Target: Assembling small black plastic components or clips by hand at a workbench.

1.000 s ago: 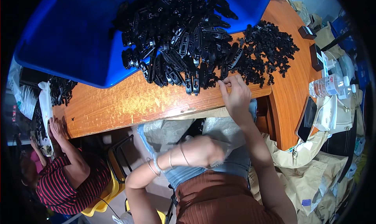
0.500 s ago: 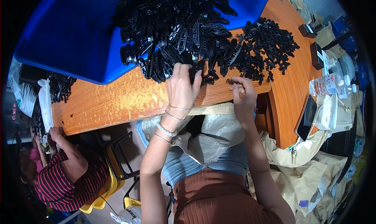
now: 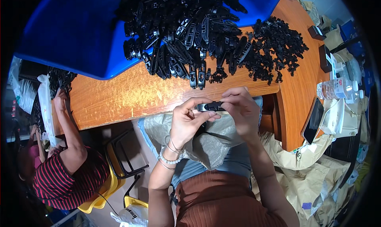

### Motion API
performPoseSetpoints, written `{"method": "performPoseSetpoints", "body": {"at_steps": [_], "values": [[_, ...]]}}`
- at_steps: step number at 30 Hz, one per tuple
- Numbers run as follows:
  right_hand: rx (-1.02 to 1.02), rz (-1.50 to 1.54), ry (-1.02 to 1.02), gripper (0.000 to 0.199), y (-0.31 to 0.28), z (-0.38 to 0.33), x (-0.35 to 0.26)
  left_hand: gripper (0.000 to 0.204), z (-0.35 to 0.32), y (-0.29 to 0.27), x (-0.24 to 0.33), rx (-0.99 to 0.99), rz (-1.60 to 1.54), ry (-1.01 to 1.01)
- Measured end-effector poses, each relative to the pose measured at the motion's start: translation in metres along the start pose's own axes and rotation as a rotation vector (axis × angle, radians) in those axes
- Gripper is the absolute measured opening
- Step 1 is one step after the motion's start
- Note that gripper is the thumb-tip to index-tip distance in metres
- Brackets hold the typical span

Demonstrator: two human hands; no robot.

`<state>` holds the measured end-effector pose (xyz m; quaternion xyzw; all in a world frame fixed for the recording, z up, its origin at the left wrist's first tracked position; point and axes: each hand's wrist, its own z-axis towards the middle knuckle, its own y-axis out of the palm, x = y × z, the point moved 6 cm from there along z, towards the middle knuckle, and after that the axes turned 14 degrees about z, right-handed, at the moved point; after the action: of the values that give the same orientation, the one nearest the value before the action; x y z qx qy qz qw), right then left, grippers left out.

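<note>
My left hand (image 3: 189, 120) and my right hand (image 3: 239, 110) together grip one long black plastic part (image 3: 210, 106) just in front of the wooden table's (image 3: 119, 98) near edge, above my lap. A large heap of long black plastic parts (image 3: 182, 32) spills from a blue sheet (image 3: 67, 32) onto the table. To its right lies a pile of small black clips (image 3: 276, 44). A grey woven sack (image 3: 206, 141) rests on my lap under both hands.
At my left sits another person in a red-striped top (image 3: 65, 175) on a yellow chair (image 3: 105, 187), one hand at the table's end. At the right are a water bottle (image 3: 337, 88), a dark phone (image 3: 312, 119) and brown paper sacks (image 3: 317, 175).
My left hand has come back from the heap with a long black part. Both hands have drawn together at the table's edge and now hold that part between them.
</note>
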<state>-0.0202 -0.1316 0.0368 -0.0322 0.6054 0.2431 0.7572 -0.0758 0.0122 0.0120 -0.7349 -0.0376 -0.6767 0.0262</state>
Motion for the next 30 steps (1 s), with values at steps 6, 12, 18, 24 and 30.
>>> {"method": "performPoseSetpoints", "body": {"at_steps": [6, 12, 18, 24, 30], "values": [[-0.077, -0.486, -0.233, 0.011, 0.002, -0.007, -0.008, 0.024, -0.001, -0.001, -0.005, 0.047, -0.04, -0.053], [-0.021, -0.19, 0.11, 0.017, 0.008, -0.01, 0.001, 0.017, -0.004, -0.011, 0.007, 0.118, 0.311, 0.219], [-0.183, -0.03, 0.492, 0.022, 0.004, -0.031, 0.03, 0.022, -0.024, -0.02, -0.008, 0.009, 0.488, -0.1], [-0.702, -0.342, 0.115, 0.024, -0.005, -0.049, 0.064, 0.078, -0.08, -0.022, -0.059, -0.506, 0.832, 0.009], [-1.104, -0.881, 0.806, 0.076, -0.008, -0.085, 0.102, 0.073, -0.137, -0.01, -0.112, -0.869, 1.108, -0.03]]}}
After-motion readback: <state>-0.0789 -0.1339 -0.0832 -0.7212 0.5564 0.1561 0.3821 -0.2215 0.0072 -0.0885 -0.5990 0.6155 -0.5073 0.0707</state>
